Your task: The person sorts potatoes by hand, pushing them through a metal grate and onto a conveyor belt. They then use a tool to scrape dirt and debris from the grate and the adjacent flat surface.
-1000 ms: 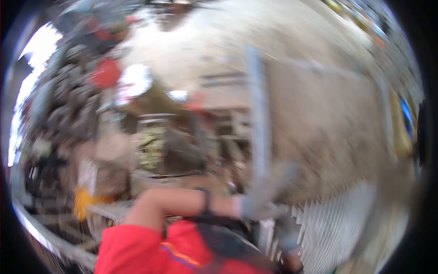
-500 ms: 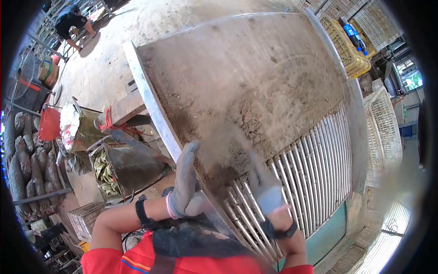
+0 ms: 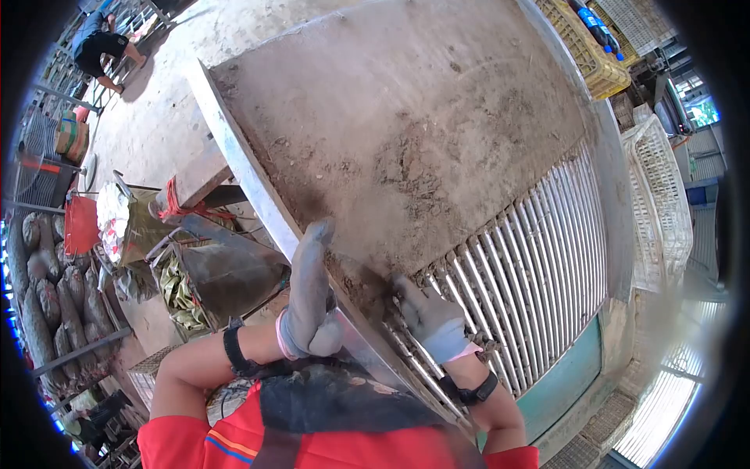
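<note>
My left hand [image 3: 309, 293], in a grey, dirt-stained glove, lies along the metal side rim [image 3: 254, 164] of a wide, sloping sheet-metal table, fingers stretched out and pointing away from me. On the table's lower part, my right hand [image 3: 431, 314], gloved as well, has its fingers extended down into loose brown soil [image 3: 363, 285] at the upper edge of the slatted metal grate [image 3: 539, 258]. Its fingertips are partly hidden in dark soil and dust. I see no object gripped in either hand. Dry soil and small clods cover the flat upper surface [image 3: 469, 94].
Left of the table stand a dark sack [image 3: 234, 285], a red-tied beam [image 3: 199, 184] and a rack of long, dirt-covered roots [image 3: 66, 305]. A yellow crate [image 3: 598, 74] with blue-labelled bottles [image 3: 598, 31] and a white crate [image 3: 656, 203] flank the right side. Another person [image 3: 101, 47] bends over far away.
My right hand has drawn back and left from the blurred reach over the soil, down to the grate's edge. My left hand stays on the rim. The view has shifted slightly.
</note>
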The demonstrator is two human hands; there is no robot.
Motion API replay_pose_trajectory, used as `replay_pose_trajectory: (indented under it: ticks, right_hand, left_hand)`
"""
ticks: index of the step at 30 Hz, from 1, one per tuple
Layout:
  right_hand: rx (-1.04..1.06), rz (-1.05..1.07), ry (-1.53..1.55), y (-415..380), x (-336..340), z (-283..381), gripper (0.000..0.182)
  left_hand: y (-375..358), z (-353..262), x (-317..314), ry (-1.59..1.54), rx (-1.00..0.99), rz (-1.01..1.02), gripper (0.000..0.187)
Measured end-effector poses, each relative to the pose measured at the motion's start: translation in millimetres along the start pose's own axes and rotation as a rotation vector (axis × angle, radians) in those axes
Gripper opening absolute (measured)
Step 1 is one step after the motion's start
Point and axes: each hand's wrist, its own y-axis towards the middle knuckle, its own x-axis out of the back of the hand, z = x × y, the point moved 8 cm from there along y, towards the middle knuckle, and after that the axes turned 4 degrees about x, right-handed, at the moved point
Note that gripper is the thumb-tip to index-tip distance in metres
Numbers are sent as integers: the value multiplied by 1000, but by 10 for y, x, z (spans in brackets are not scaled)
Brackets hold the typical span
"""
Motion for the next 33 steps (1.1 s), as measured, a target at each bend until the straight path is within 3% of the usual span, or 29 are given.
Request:
replay_pose_trajectory:
  ticks: [3,5,7,10,11,13,14,17,20,22,23,25,29,33]
  right_hand:
    - [-68,-186,331,-77,100,-311,49]
    - [196,-300,225,-178,34,-382,51]
    - [-43,-33,313,-289,-144,-226,52]
    - [22,56,229,-447,-168,-144,55]
    - [-33,250,185,-489,-278,-125,55]
    - [-149,623,97,-678,-431,-53,54]
    - [105,336,337,-740,-408,-14,51]
    - [230,289,495,-789,-431,-227,57]
    - [-49,349,848,-608,-99,-352,52]
    - [-53,351,923,-488,40,-445,50]
    - [79,283,902,-392,-6,-570,51]
    - [115,286,779,-301,15,-757,55]
    - [-145,430,575,-214,-158,-1304,67]
    - [-233,514,432,-123,-178,-1192,73]
  left_hand:
    - [14,27,-17,-91,-38,-50,86]
    - [-8,35,-43,-92,-65,-54,85]
    - [56,8,-37,-204,-8,11,84]
    - [99,-33,-80,-366,8,-19,84]
    - [93,-39,-91,-420,5,-42,83]
    - [64,2,-37,-191,-92,21,83]
    - [74,-9,-46,-174,-106,23,82]
    - [109,-78,-82,-281,-99,6,81]
    - [122,-47,-87,-359,-108,15,80]
    - [71,-51,-99,-384,-29,-32,81]
    - [43,-33,-103,-393,31,-70,83]
    - [22,43,-76,-329,-44,-26,79]
    - [11,109,-111,-356,-124,-39,81]
    - [-54,116,-103,-437,-72,-73,91]
